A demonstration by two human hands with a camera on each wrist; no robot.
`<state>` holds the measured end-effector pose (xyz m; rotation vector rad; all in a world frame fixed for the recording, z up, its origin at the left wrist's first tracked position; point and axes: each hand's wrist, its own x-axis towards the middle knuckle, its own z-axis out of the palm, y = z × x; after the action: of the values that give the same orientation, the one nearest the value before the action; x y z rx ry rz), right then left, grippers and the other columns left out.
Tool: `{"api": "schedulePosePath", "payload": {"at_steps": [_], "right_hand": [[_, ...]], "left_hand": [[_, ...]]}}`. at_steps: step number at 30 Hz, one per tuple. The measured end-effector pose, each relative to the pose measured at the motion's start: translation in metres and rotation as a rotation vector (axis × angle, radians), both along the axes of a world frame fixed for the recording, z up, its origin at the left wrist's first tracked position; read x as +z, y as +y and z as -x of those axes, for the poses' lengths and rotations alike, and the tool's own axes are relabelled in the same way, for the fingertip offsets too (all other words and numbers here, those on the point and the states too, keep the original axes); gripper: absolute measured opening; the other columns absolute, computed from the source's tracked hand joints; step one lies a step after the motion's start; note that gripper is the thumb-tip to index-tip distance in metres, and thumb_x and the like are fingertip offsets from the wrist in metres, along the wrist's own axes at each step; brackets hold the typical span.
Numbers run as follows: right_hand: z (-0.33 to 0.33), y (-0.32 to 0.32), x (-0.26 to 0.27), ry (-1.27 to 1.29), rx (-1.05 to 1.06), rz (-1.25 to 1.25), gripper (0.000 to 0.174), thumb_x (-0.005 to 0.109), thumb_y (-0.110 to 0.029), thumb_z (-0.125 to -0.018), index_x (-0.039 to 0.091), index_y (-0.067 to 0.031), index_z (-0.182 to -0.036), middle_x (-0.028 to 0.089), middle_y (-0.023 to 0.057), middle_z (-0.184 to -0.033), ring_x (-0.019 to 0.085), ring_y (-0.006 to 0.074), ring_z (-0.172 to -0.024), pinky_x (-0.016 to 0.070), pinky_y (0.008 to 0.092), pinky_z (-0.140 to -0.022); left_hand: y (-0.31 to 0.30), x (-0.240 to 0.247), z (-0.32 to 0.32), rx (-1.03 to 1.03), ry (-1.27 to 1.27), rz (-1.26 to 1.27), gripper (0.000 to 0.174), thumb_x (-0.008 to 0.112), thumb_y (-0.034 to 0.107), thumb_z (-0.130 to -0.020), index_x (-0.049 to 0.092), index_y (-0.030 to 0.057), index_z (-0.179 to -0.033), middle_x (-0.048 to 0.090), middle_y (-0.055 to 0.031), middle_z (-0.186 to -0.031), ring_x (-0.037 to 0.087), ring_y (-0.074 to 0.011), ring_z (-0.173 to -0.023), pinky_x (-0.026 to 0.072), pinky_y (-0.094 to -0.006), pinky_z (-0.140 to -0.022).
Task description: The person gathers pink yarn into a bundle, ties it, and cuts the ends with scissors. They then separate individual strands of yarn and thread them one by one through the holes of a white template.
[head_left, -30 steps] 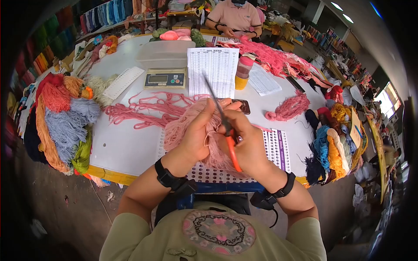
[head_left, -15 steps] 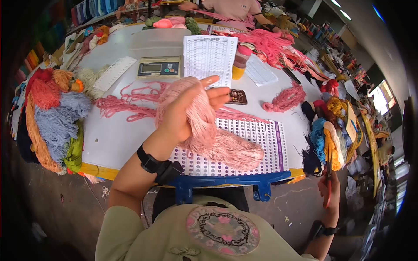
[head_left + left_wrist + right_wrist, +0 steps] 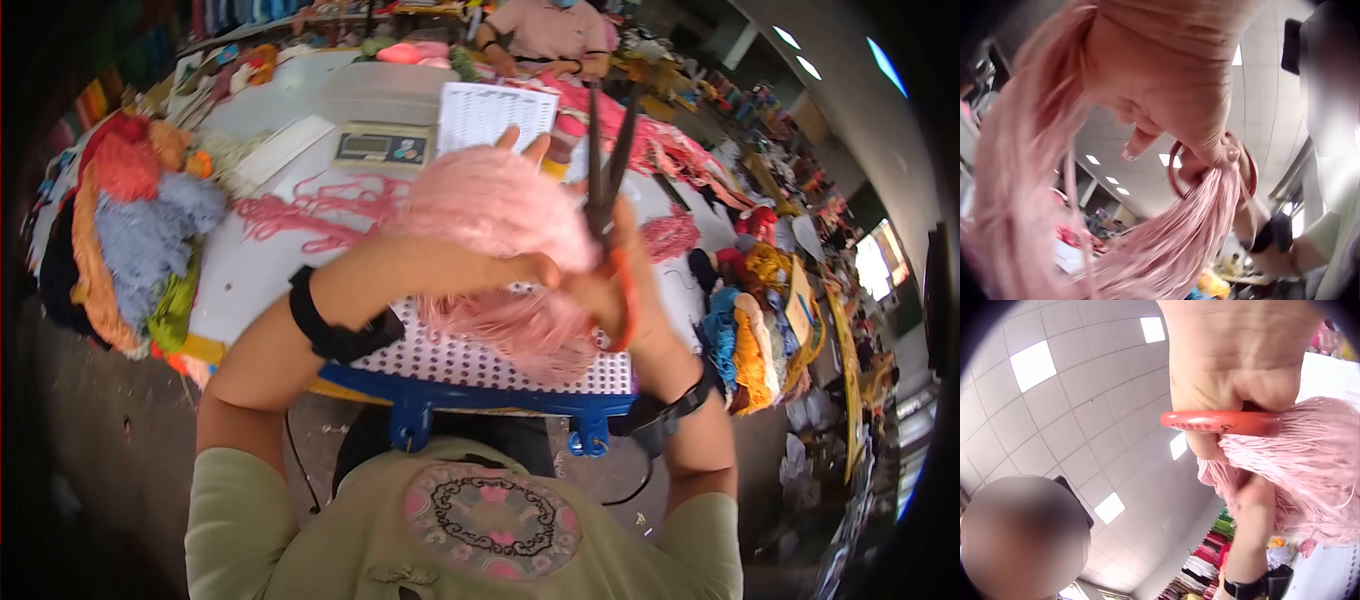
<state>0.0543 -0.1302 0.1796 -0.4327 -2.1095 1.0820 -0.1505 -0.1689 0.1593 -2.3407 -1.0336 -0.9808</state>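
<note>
A skein of pale pink yarn (image 3: 495, 205) hangs round my left hand (image 3: 465, 270), its strands draping over the dotted sheet. In the left wrist view the thumb (image 3: 1213, 147) pinches a gathered bundle of strands, while the rest of the skein loops down from the hand. My right hand (image 3: 648, 305) meets it at that bundle and holds a pair of scissors (image 3: 605, 180). Their dark blades point up and away, slightly parted. An orange-red handle (image 3: 1222, 423) circles the fingers in the right wrist view, right beside the yarn.
Darker pink yarn (image 3: 320, 210) lies behind my left arm, near a digital scale (image 3: 382, 146) and a printed sheet (image 3: 495, 118). Mixed yarn piles hang at the left (image 3: 160, 240) and right (image 3: 745, 330) edges. Across the table sits another person (image 3: 550, 40).
My right hand, with the scissors, swung out past the table's right edge and has come back to the skein. My left hand now pinches gathered strands instead of bearing the skein on spread fingers.
</note>
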Motion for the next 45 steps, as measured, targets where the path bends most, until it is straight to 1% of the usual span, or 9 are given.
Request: {"api": "schedulePosePath", "payload": {"at_steps": [3,6,10,12,16,18,21,28,45], "right_hand": [[0.011,-0.004,0.047,0.194,-0.030,0.180,0.067,0.062,-0.008,-0.069,0.040,-0.0021,-0.132,0.057,0.0106,-0.116,0.058,0.0190,-0.101,0.0469,0.0320,-0.086],[0.006,-0.002,0.077,0.278,-0.029,0.063,0.056,0.061,-0.003,-0.072,0.046,0.0001,-0.125,0.061,0.0099,-0.101,0.059,0.0162,-0.087,0.0467,0.0283,-0.080],[-0.018,0.008,0.100,0.264,-0.019,0.053,0.058,0.055,-0.008,-0.074,0.042,0.0049,-0.129,0.061,0.0131,-0.101,0.060,0.0197,-0.086,0.0480,0.0304,-0.079],[-0.032,0.012,0.101,0.296,0.013,0.065,0.060,0.054,-0.009,-0.075,0.039,0.0061,-0.131,0.060,0.0129,-0.106,0.060,0.0202,-0.089,0.0489,0.0313,-0.079],[-0.076,0.035,0.049,0.161,-0.124,-0.043,0.063,0.063,-0.011,-0.075,0.040,-0.0028,-0.134,0.055,0.0079,-0.119,0.054,0.0204,-0.109,0.0424,0.0334,-0.095],[-0.080,0.031,0.018,-0.034,-0.116,-0.086,0.065,0.068,-0.012,-0.076,0.039,-0.0036,-0.134,0.052,0.0079,-0.124,0.050,0.0212,-0.117,0.0369,0.0357,-0.101],[-0.063,0.018,-0.020,-0.188,0.021,0.164,0.068,0.074,-0.011,-0.077,0.037,-0.0041,-0.133,0.050,0.0104,-0.125,0.047,0.0219,-0.121,0.0351,0.0368,-0.103],[-0.010,-0.027,-0.036,-0.189,0.249,0.464,0.045,0.074,-0.032,-0.083,0.059,-0.0071,-0.117,0.052,-0.0047,-0.075,0.049,0.0049,-0.069,0.0400,0.0214,-0.061],[0.011,-0.031,-0.056,-0.143,0.383,0.490,0.038,0.069,-0.020,-0.088,0.055,-0.0012,-0.118,0.058,-0.0024,-0.084,0.050,0.0035,-0.075,0.0444,0.0206,-0.069]], "left_hand": [[-0.030,0.028,0.032,0.084,0.053,-0.001,0.059,0.057,0.057,-0.083,0.054,0.0214,-0.129,0.051,-0.0034,-0.136,0.045,-0.0239,-0.127,0.0297,-0.0429,-0.109],[-0.034,0.010,0.061,0.439,-0.032,0.177,0.059,0.066,0.046,-0.081,0.052,0.0160,-0.130,0.051,-0.0044,-0.136,0.049,-0.0260,-0.123,0.0351,-0.0392,-0.104],[-0.049,0.009,0.095,0.468,-0.150,0.015,0.067,0.073,0.037,-0.077,0.048,0.0098,-0.134,0.052,-0.0072,-0.135,0.048,-0.0260,-0.124,0.0343,-0.0364,-0.105],[-0.062,0.018,0.116,0.352,-0.319,0.365,0.073,0.074,0.037,-0.077,0.044,0.0029,-0.135,0.048,-0.0117,-0.137,0.046,-0.0246,-0.126,0.0338,-0.0354,-0.106],[-0.096,0.028,0.132,0.240,-0.284,0.223,0.081,0.071,0.045,-0.080,0.036,0.0025,-0.139,0.042,-0.0156,-0.142,0.042,-0.0229,-0.130,0.0320,-0.0365,-0.108],[-0.086,0.004,0.125,-0.893,-1.547,0.416,0.090,0.062,0.058,-0.081,0.026,0.0055,-0.145,0.034,-0.0158,-0.147,0.036,-0.0273,-0.134,0.0286,-0.0424,-0.111],[-0.077,-0.006,0.099,-1.095,-1.733,0.433,0.089,0.050,0.067,-0.083,0.026,0.0070,-0.145,0.028,-0.0159,-0.150,0.030,-0.0318,-0.137,0.0267,-0.0518,-0.111],[-0.046,-0.021,0.044,-1.253,-1.918,0.581,0.084,0.036,0.068,-0.089,0.023,0.0072,-0.145,0.027,-0.0131,-0.151,0.029,-0.0308,-0.138,0.0229,-0.0597,-0.110],[-0.034,-0.026,0.040,-1.218,-1.962,0.546,0.081,0.039,0.063,-0.091,0.020,0.0057,-0.146,0.038,-0.0095,-0.146,0.038,-0.0212,-0.134,0.0252,-0.0557,-0.110]]}}
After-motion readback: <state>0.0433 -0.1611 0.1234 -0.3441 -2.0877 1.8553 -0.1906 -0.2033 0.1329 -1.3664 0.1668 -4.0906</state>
